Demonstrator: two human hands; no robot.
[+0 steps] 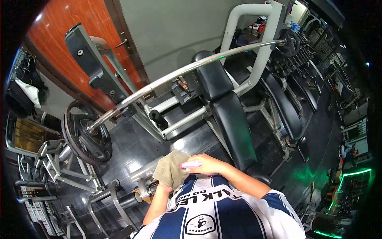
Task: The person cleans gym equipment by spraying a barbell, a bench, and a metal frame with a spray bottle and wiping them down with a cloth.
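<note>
My left hand [164, 188] is mostly hidden by a crumpled olive-grey cloth [171, 169], which it holds in front of my striped shirt. Close beside it, touching or nearly touching the cloth, my right hand [207, 164] is closed around a small white bottle with a pink end [192, 164]. The pink end points toward the cloth. Past both hands stands a weight bench with a black padded seat [232, 127] and backrest [213, 75]. A long metal barbell [171, 77] lies across its rack, with black weight plates [85, 131] on the near-left end.
Another black bench [282, 105] stands to the right, with a dumbbell rack [292, 63] behind it. Metal gym frames [115, 203] are at the lower left. An orange-brown door [73, 28] and a grey wall [171, 32] stand behind. Dark tiles [191, 143] cover the floor.
</note>
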